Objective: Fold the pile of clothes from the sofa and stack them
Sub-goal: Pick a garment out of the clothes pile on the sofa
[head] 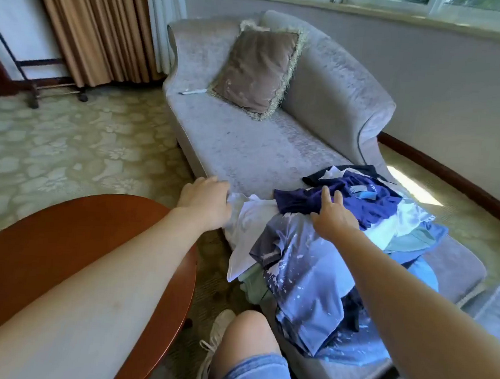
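— Where's the pile?
— Heaped on the sofa's near end. My right hand lies spread on a dark blue shirt. My left hand meets a white garment's edge, fingertips hidden; I can't tell if it pinches.
— How will it handle?
— Soft, light and floppy, I'd say. Take each piece by the shoulders.

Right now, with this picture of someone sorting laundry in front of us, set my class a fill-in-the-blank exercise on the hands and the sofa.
1. The left hand holds the edge of a ____ garment.
2. The right hand rests, fingers straight, on the pile of clothes, which lies on the grey ____.
3. Exactly ____ fringed cushion leans against the backrest.
Missing words: white; sofa; one.
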`<state>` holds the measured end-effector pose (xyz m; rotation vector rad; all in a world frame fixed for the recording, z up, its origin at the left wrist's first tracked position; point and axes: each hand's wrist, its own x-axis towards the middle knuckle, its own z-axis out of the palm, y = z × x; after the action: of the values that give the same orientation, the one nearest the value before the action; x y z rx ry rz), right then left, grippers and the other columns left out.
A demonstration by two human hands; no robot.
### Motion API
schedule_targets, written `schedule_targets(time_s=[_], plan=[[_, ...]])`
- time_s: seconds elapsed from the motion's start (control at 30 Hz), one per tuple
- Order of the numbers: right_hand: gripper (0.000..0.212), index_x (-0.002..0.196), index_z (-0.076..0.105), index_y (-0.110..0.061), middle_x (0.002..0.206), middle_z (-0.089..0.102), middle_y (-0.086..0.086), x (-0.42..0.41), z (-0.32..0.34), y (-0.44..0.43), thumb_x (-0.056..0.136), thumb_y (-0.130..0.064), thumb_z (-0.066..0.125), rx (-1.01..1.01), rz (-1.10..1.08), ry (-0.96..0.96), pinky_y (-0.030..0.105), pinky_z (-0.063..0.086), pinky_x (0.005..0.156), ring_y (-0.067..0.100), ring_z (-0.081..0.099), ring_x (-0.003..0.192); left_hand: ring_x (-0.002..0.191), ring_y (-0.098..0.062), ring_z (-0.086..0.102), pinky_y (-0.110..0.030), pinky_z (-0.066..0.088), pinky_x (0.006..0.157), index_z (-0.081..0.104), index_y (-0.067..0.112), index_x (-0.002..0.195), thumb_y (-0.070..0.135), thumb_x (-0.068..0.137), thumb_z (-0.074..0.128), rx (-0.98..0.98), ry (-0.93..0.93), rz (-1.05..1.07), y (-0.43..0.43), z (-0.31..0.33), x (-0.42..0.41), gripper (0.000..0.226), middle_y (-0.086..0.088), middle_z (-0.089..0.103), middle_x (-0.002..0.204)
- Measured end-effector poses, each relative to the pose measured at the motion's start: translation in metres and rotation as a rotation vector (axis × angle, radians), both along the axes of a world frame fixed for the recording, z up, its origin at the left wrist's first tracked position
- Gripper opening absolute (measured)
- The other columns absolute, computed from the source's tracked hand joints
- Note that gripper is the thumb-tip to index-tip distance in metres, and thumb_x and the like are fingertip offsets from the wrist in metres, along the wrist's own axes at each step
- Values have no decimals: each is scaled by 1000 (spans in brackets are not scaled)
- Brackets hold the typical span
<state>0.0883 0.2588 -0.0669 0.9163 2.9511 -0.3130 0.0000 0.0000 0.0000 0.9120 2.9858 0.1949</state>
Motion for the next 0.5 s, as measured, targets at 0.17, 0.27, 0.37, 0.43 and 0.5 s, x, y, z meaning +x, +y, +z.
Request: schedule_targets(time_s=[0.17, 0.27, 0.37, 0.43, 0.5], plan=[[73, 155, 1, -17, 146, 34, 22, -21, -11, 26, 100, -31, 46, -11, -62, -41, 43, 43, 88, 41, 50, 121, 119, -26, 48, -39, 41, 94, 51, 23, 132, 33, 96, 44, -57, -66, -12, 11, -27, -20, 37, -2, 51, 128], [55, 148, 27, -11, 124, 50, 21, -25, -18, 30, 97, -16, 46, 43, -45, 73, 41, 45, 80, 42, 55, 108, 121, -26, 46, -39, 40, 95, 49, 23, 133, 33, 96, 45, -72, -92, -13, 12, -35, -26, 39, -3, 50, 129], [22, 110, 60, 2, 103, 53, 21, -22, -19, 26, 92, -6, 49, 81, 37, 253, 45, 50, 75, 41, 59, 91, 123, -26, 45, -40, 40, 96, 48, 23, 135, 33, 95, 46, -80, -130, -18, 10, -38, -26, 40, -3, 50, 131], [20, 102, 66, 3, 99, 55, 20, -19, -9, 17, 93, -6, 51, 78, 81, 377, 46, 50, 72, 41, 59, 83, 122, -26, 45, -39, 42, 96, 48, 24, 134, 34, 95, 48, -56, -159, -36, 9, -32, -22, 41, -2, 50, 131], [21, 103, 69, 3, 96, 57, 20, -18, 10, 3, 93, -4, 51, 96, 160, 519, 46, 51, 69, 41, 59, 80, 124, -27, 45, -40, 43, 96, 44, 25, 138, 35, 94, 48, -30, -172, -64, 8, -21, -15, 45, -3, 49, 135]])
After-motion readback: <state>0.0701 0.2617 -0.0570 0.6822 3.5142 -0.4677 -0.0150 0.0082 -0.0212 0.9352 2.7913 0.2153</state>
